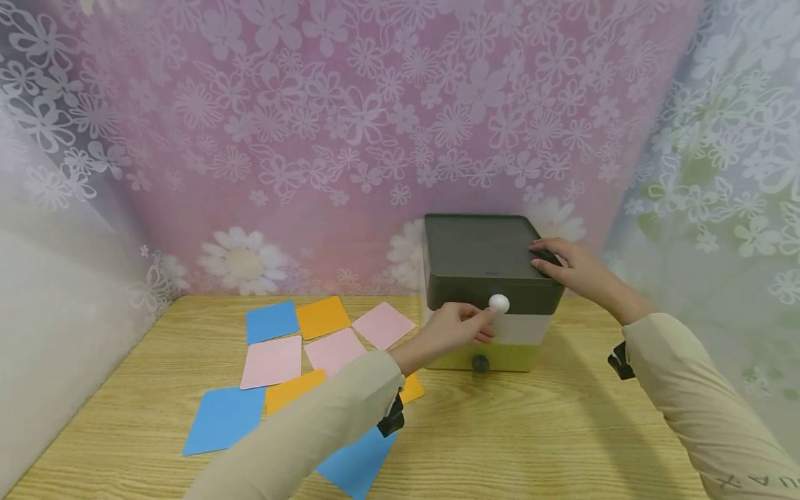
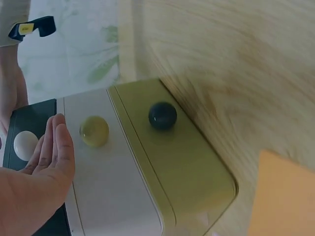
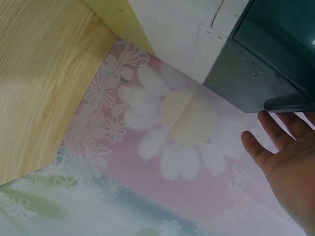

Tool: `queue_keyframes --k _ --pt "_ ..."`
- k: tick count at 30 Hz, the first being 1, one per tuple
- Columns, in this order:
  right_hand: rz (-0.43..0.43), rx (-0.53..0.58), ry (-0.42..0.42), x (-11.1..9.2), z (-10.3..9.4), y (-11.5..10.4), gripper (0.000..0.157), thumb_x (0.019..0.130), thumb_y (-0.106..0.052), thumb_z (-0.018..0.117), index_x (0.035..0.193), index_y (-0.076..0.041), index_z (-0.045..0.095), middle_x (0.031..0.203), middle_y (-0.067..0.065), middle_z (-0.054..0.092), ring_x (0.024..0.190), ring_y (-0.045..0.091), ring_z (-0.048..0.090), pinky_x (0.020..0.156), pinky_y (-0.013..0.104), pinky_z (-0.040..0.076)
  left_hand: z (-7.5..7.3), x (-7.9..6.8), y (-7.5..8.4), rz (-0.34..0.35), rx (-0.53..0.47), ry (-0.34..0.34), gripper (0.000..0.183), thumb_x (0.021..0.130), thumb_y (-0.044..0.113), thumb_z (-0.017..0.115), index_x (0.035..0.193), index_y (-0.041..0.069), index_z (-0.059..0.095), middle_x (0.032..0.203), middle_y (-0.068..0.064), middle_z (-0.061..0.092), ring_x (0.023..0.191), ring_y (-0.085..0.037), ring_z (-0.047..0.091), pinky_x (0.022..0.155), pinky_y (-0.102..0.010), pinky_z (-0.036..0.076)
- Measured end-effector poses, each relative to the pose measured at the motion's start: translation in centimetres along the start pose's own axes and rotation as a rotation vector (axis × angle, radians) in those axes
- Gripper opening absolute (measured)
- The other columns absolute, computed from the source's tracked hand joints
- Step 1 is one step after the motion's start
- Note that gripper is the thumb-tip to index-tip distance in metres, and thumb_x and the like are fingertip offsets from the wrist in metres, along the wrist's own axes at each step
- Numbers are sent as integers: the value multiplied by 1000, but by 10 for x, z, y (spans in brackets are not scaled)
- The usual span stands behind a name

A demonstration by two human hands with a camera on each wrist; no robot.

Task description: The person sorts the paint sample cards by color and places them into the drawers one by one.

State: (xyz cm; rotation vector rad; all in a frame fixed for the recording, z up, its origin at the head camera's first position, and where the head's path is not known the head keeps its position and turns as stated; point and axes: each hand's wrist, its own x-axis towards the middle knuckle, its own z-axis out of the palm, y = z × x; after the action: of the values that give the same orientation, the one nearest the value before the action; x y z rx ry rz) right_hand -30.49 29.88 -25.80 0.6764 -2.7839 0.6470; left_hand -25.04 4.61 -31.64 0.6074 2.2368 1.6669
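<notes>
A small drawer box (image 1: pixel 478 243) stands on the table, with a dark top tier, a white middle tier and a yellow-green bottom tier. At its front, my left hand (image 1: pixel 459 325) holds the white knob (image 1: pixel 499 303) of the dark tier at thumb and fingers. The left wrist view shows a yellow knob (image 2: pixel 94 131) on the white tier and a dark knob (image 2: pixel 162 116) on the bottom tier. My right hand (image 1: pixel 578 269) rests with loosely spread fingers on the right edge of the box's top. In the right wrist view, its fingertips (image 3: pixel 275 132) meet the dark tier's edge.
Blue, orange and pink paper squares, such as a blue square (image 1: pixel 272 321), an orange square (image 1: pixel 322 317) and a pink square (image 1: pixel 384 325), lie left of the box on the wooden table (image 1: pixel 500 444). Flowered cloth (image 1: pixel 350 139) hangs behind and at the sides.
</notes>
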Motion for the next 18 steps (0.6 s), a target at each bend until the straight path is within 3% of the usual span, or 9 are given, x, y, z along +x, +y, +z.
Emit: queue_keyframes --k 4,7,14,18 --pt "0 4 7 0 1 -1 44 95 -26 48 126 3 48 135 28 39 126 46 32 99 60 27 9 10 3 -147 -267 -4 48 90 44 52 106 1 64 92 -8 70 86 -18 68 82 -31 52" --pt "5 3 8 0 1 -1 44 95 -27 48 126 3 48 135 28 39 125 46 32 98 60 27 13 16 5 -214 -417 0 47 91 44 50 104 0 63 91 -10 70 87 -20 68 87 -36 50" --pt "14 19 -2 1 1 1 45 95 -28 48 127 3 47 136 28 37 126 47 31 98 61 26 17 19 6 -288 -705 -50 51 92 41 49 111 -4 58 107 -18 65 101 -26 63 91 -32 48" --pt "16 34 -2 2 2 1 45 95 -28 48 127 3 46 136 28 37 127 47 30 99 61 25 21 23 6 -303 -823 -40 49 91 40 50 113 -4 57 112 -20 62 105 -27 61 92 -31 48"
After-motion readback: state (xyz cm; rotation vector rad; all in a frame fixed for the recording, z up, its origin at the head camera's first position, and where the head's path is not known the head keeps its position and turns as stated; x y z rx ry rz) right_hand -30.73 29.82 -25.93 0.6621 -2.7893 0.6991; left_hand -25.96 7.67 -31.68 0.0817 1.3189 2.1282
